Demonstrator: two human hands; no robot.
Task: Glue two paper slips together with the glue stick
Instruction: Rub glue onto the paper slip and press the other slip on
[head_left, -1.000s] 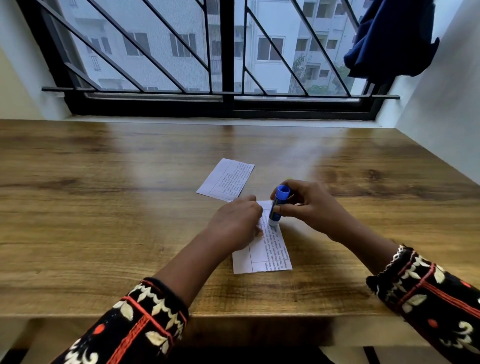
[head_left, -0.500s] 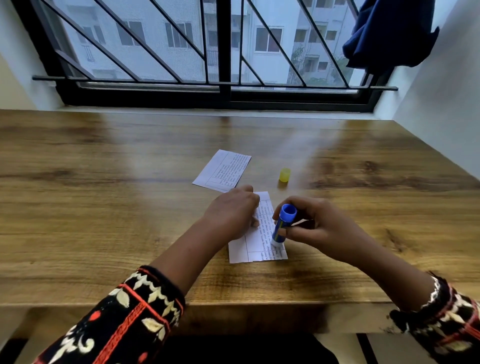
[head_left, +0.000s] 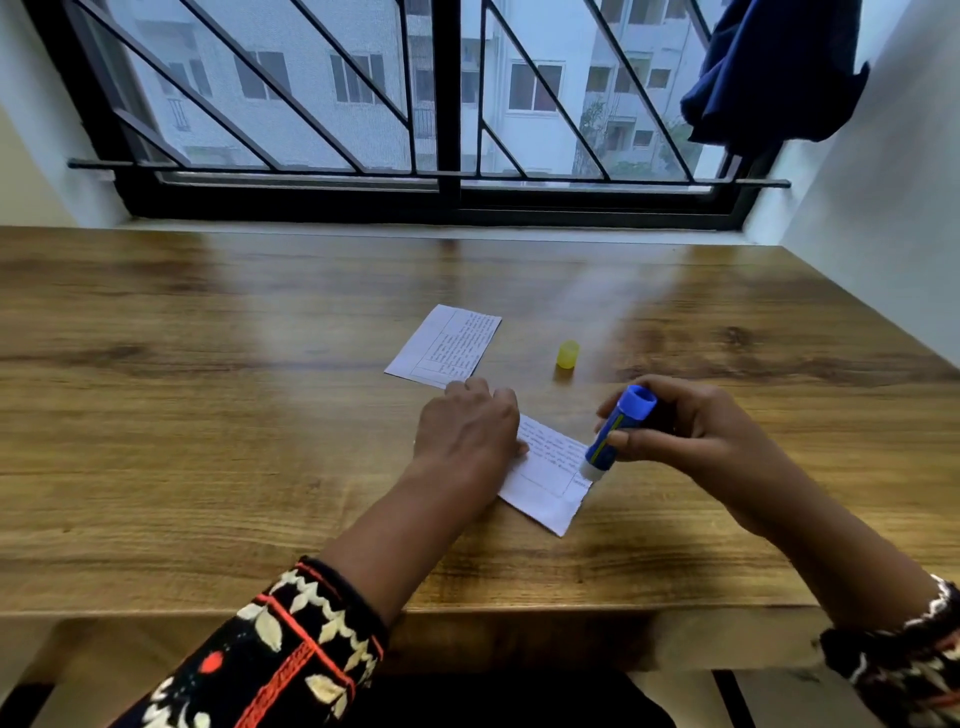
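While the left hand (head_left: 467, 431) presses nearly straight fingers on the near paper slip (head_left: 545, 478), pinning its 9 o'clock end to the glossy wood-grain table (head_left: 208, 415), the right hand (head_left: 685, 431) curls thumb and fingers round the glue stick (head_left: 615, 434). The stick is a tilted blue cylinder, white tip touching the slip's 3 o'clock edge. Slip: thin white rectangle, printed lines, skewed. Second paper slip (head_left: 447, 345) lies flat at 11 o'clock. Small round yellow cap (head_left: 567, 355) stands at 12 o'clock.
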